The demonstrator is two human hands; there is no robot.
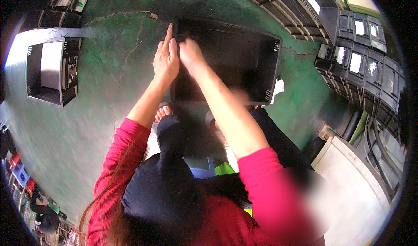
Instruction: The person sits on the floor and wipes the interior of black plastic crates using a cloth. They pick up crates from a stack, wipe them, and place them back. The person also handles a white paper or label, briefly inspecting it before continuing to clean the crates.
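A black plastic crate lies on the floor in front of my feet, with its open side facing up. My left hand rests along the outside of its left wall, fingers stretched out and pointing away from me. Just inside that wall is my right hand, slightly blurred, its fingers curled closed. Whatever those fingers hold, if anything, is hidden. The crate's dark interior shows little detail.
Another black crate stands on the green floor at the left. More black crates are stacked at the right. A white panel stands at the lower right. Something white lies by the crate's right side.
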